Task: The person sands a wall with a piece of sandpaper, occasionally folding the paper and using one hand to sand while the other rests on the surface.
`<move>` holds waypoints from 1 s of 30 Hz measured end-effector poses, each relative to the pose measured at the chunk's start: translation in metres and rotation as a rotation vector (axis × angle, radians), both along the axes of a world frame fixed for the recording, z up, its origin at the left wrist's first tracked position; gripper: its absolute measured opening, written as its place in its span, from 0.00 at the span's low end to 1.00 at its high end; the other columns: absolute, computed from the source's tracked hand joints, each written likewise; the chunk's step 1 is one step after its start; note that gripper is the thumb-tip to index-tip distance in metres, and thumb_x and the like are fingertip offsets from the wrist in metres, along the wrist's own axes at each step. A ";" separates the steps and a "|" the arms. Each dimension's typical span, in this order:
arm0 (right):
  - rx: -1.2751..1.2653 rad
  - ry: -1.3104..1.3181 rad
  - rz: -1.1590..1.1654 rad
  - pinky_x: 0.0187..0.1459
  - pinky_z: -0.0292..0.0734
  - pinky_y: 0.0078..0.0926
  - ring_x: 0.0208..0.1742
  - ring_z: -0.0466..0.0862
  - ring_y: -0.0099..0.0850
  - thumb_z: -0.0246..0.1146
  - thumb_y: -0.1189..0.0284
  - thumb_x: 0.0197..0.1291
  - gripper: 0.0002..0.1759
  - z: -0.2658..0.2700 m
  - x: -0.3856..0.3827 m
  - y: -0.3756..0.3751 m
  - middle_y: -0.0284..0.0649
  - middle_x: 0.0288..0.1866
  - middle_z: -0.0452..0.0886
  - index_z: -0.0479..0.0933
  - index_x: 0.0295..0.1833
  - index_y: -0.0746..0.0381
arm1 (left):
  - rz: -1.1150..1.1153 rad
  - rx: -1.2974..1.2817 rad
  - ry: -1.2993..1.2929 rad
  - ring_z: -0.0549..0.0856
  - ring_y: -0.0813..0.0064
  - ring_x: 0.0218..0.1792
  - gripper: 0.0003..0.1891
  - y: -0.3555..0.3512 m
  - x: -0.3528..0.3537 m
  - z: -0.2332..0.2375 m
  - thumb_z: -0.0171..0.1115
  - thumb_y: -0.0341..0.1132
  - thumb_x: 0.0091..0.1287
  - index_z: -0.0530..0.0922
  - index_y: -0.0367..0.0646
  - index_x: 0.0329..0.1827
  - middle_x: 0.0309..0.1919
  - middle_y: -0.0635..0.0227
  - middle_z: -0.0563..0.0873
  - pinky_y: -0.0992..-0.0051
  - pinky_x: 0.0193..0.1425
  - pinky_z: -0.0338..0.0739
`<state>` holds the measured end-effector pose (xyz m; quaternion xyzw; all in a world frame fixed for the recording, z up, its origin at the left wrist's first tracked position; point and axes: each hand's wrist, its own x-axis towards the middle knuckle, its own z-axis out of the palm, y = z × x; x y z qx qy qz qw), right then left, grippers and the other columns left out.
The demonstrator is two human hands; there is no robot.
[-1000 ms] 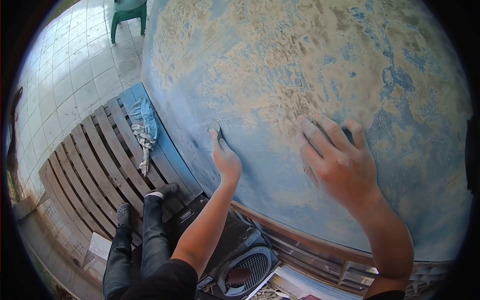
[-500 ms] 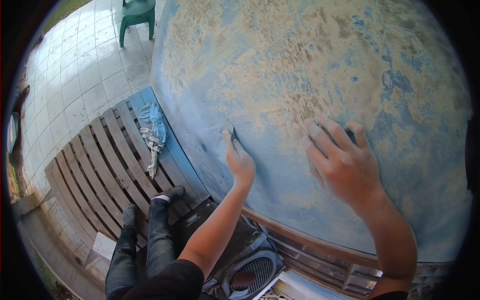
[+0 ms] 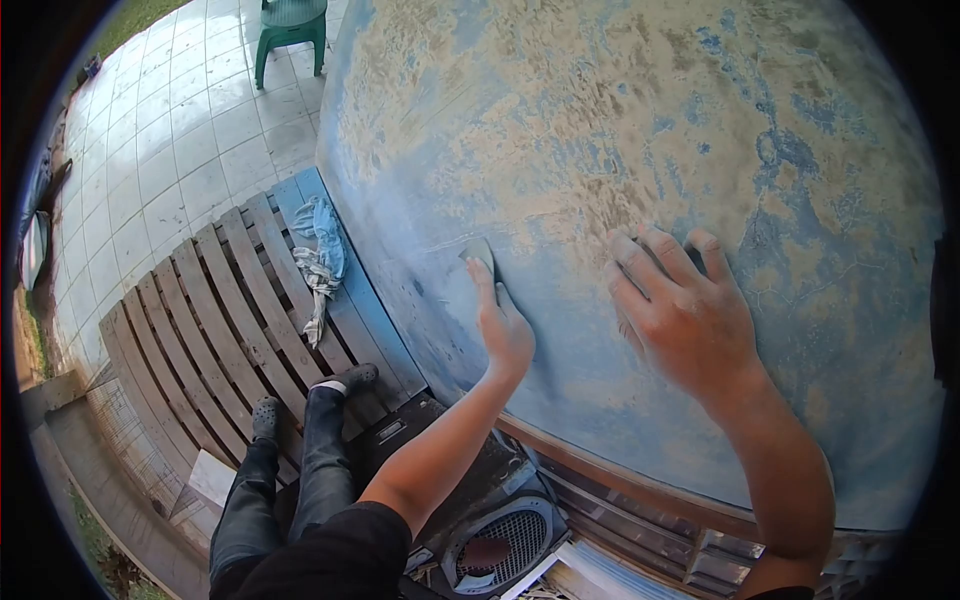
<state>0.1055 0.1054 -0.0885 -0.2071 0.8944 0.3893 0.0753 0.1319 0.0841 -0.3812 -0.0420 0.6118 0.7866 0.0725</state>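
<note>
My left hand (image 3: 506,325) pinches a small thin grey piece (image 3: 482,254) between thumb and fingers. It lies against the worn blue and tan painted wall (image 3: 600,130); too little of it shows to tell its kind. Further right, my right hand (image 3: 690,310) rests on the same wall with bent, spread fingertips touching it. No object shows in that hand, though its palm is hidden. The paint around both hands is patchy, with fine cracks.
My feet, in grey clogs (image 3: 350,379), are on a slatted wooden platform (image 3: 215,320) with a blue edge board. Crumpled rags (image 3: 322,260) lie on it. A black speaker-like box (image 3: 500,545) is below my arms. A green plastic chair (image 3: 292,30) stands on white tiles (image 3: 180,120).
The view has swung slightly, so the platform, rags and chair appear further right. My left hand keeps its pinch and also appears further right. My right hand stays at nearly the same spot.
</note>
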 end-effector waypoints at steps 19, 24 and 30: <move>0.014 -0.015 0.001 0.72 0.69 0.44 0.67 0.82 0.30 0.69 0.65 0.68 0.10 -0.002 0.001 -0.001 0.32 0.58 0.91 0.90 0.51 0.52 | -0.085 0.115 0.451 0.64 0.39 0.87 0.34 -0.016 0.035 0.029 0.47 0.11 0.71 0.67 0.23 0.84 0.85 0.33 0.66 0.51 0.89 0.60; -0.002 -0.032 -0.021 0.71 0.69 0.43 0.66 0.82 0.30 0.72 0.64 0.65 0.12 0.001 0.000 -0.003 0.31 0.61 0.90 0.90 0.52 0.53 | 0.015 0.047 0.414 0.64 0.37 0.87 0.37 -0.005 0.000 -0.010 0.45 0.09 0.67 0.67 0.25 0.84 0.85 0.33 0.65 0.48 0.89 0.60; 0.012 -0.036 -0.023 0.70 0.69 0.43 0.66 0.82 0.30 0.73 0.65 0.64 0.13 -0.001 0.001 -0.001 0.32 0.61 0.90 0.90 0.52 0.54 | -0.018 -0.011 0.298 0.62 0.38 0.87 0.39 -0.006 0.014 0.015 0.48 0.09 0.68 0.62 0.26 0.87 0.86 0.33 0.64 0.51 0.89 0.61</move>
